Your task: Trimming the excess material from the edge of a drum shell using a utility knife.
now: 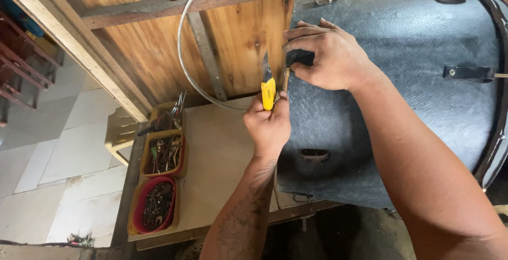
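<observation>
Drum (402, 80): large, black textured wrap, lying on its side on the workbench (217, 154).
Right hand (330, 53): fingers closed, pinching the wrap's left edge at the drum.
Left hand (269, 125): fist closed around a yellow utility knife (268, 85), blade up, just left of that edge, below the right hand.

Head view, close, looking down over workbench (222, 154); far edges perhaps cropped.
</observation>
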